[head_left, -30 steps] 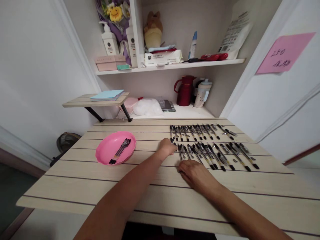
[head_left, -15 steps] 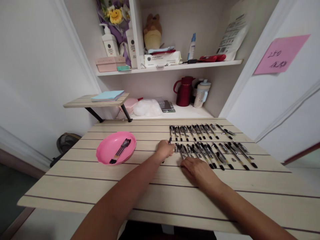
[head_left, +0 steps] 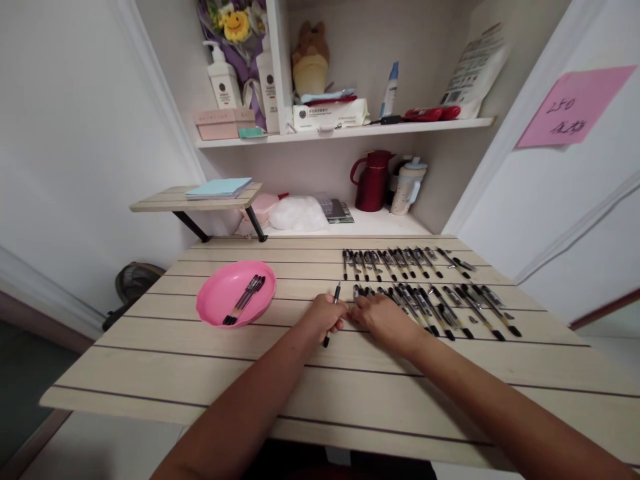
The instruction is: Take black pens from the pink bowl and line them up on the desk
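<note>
My left hand (head_left: 324,315) is closed around a black pen (head_left: 335,294), whose tip pokes out beyond the fingers and whose other end shows below them. My right hand (head_left: 381,319) is right beside it, fingers curled at the left end of the near row of pens (head_left: 440,303); what those fingers hold, if anything, is hidden. A second row of pens (head_left: 395,261) lies farther back on the wooden table (head_left: 165,367). To the left sits a pink bowl (head_left: 215,293) with a few black pens (head_left: 245,299) in it.
Behind the table a low shelf carries a red jug (head_left: 371,180), a white cup (head_left: 406,185) and a white bag (head_left: 297,215). A small raised stand (head_left: 195,198) with a blue notebook is at back left. A pink note (head_left: 575,105) hangs on the right wall.
My left hand lifted a pen from the left end of the rows and drew it back toward me. My right hand slid left to meet it.
</note>
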Available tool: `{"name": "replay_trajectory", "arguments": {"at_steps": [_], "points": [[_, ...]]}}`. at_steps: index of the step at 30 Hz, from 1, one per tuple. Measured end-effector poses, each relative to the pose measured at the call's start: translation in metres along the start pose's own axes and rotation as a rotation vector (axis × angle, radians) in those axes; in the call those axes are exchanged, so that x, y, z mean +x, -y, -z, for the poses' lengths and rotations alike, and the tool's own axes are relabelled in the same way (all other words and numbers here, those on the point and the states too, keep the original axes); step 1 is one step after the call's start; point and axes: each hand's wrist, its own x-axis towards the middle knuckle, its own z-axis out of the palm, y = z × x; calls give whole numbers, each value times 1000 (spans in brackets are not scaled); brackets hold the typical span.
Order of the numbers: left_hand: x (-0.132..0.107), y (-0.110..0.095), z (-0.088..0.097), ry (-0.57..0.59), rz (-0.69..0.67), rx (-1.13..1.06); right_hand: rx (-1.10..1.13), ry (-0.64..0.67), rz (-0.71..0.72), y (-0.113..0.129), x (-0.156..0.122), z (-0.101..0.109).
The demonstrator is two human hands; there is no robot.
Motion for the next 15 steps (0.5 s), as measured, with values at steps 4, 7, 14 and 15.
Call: {"name": "replay_trajectory", "arguments": {"at_steps": [4,7,14,15], "points": [[-2,3,4,28,20,-38,56,-49,-225,-8,-6,-1],[-2,3,6,49,32,-60,136,-51,-379,-2,-14,-7],[-2,4,6,76,34,-82,131,-11,-476,24,-13,-20],[-2,4,6,80,32,-85,128,1,-485,24,-11,-21]]}}
